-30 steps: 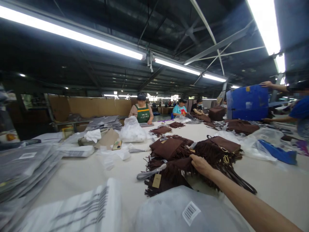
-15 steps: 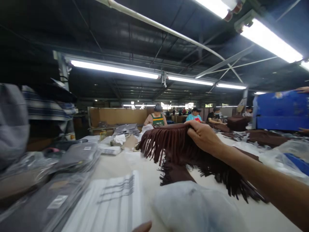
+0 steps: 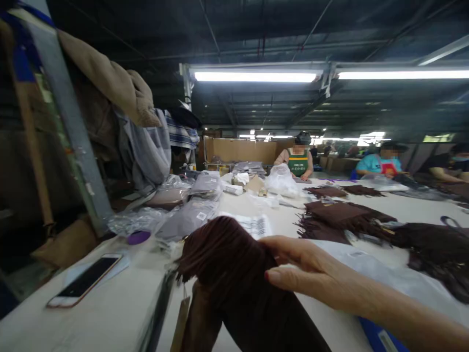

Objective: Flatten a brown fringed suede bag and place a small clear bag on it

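Observation:
My right hand [image 3: 304, 276] grips a dark brown fringed suede bag [image 3: 227, 264] and holds it up close in front of me, above the white table [image 3: 110, 318]. The fringe bunches over the top of the bag. A tan paper tag [image 3: 182, 320] dangles from its left side. Under the bag a dark shape [image 3: 201, 315] may be my left hand; it is in shadow and mostly hidden. More brown fringed bags [image 3: 340, 217] lie on the table to the right, beyond my right hand.
A phone [image 3: 84, 281] lies face up at the table's left edge, near a purple object [image 3: 138, 238]. Grey packed poly bags [image 3: 190, 220] are piled behind. Clothes [image 3: 146, 146] hang from a post on the left. Co-workers [image 3: 298, 161] stand at the far end.
My right hand lifted the fringed bag off the pile and swung it left, close to me. My view turned left; the phone and hanging clothes came into sight.

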{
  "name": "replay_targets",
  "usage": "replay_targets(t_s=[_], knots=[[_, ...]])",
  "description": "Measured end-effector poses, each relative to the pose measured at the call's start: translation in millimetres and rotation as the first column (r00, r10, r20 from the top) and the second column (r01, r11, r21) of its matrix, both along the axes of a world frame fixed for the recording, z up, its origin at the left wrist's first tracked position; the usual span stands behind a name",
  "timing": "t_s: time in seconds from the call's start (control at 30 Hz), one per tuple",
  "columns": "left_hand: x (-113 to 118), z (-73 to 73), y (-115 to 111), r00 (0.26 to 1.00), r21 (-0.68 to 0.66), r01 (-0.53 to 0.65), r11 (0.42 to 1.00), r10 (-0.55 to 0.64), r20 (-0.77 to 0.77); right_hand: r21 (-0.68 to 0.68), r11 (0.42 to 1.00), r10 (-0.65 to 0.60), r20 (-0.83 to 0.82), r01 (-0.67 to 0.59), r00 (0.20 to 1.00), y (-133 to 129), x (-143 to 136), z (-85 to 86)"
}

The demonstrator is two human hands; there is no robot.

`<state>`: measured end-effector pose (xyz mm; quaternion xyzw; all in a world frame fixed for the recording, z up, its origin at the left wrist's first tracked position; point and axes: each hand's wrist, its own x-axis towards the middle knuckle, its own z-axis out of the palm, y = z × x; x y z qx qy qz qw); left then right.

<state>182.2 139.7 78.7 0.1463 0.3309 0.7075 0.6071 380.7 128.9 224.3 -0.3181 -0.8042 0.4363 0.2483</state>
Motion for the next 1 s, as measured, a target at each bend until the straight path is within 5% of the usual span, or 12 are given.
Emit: replay_targets(t_s=[0.13, 0.2, 0.27, 0.37, 0.43, 0.5, 0.67, 0.7, 0.8, 0.87, 0.93, 1.0], knots=[[-24.6, 35.1, 2.5, 0.994, 0.012, -0.107, 0.994, 0.107, -0.027, 0.248, 0.933, -0.26, -0.043, 0.262, 0.965, 15.5, 2.8, -12.6], [-28.4, 55.5, 7.2, 0.988, -0.001, -0.154, 0.988, 0.154, 0.018, 0.431, 0.819, -0.37, -0.108, 0.379, 0.923, 13.5, 6.8, -16.8], [-27.7, 69.0, 12.4, 0.968, -0.052, -0.214, 0.976, 0.219, 0.12, 0.702, 0.587, -0.398, -0.184, 0.404, 0.899, 0.0, 8.1, -22.0], [-19.8, 74.6, 15.2, 0.929, -0.16, -0.226, 0.961, 0.262, 0.261, 0.973, 0.176, -0.348, -0.082, 0.151, 0.934, -29.3, -1.6, -39.8], [-11.1, 72.1, 10.6, 0.918, -0.216, -0.168, 0.962, 0.233, 0.32, 0.999, -0.003, -0.391, 0.03, -0.034, 0.92, -41.7, -15.6, -61.6], [-1.0, 67.3, 1.1, 0.911, -0.24, -0.112, 0.964, 0.196, 0.362, 0.995, -0.079, -0.503, 0.011, -0.058, 0.864, -42.7, -29.5, -87.8], [17.2, 48.6, -30.3, 0.941, -0.313, -0.027, 0.949, 0.13, 0.313, 0.997, 0.056, -0.674, 0.072, -0.047, 0.736, -19.6, -33.2, -130.1], [17.5, 43.9, -37.1, 0.955, -0.321, 0.014, 0.947, 0.082, 0.286, 0.987, 0.141, -0.664, 0.148, -0.072, 0.733, -15.3, -29.4, -131.1], [10.3, 29.1, -56.3, 0.964, -0.284, 0.26, 0.923, -0.231, 0.129, 0.778, 0.619, -0.518, 0.508, -0.109, 0.688, -5.1, -18.0, -123.7], [0.9, 19.7, -64.1, 0.899, -0.202, 0.314, 0.928, -0.358, -0.25, 0.572, 0.815, -0.385, 0.652, -0.09, 0.653, 0.6, -13.4, -114.7], [-9.7, 12.3, -63.6, 0.579, -0.027, 0.256, 0.966, -0.175, -0.796, 0.506, 0.86, -0.35, 0.678, -0.065, 0.646, 5.7, -11.1, -105.2], [-20.5, 8.3, -54.0, -0.043, 0.125, 0.265, 0.956, 0.141, -0.989, 0.495, 0.868, -0.357, 0.673, -0.036, 0.648, 9.1, -9.2, -95.6]])
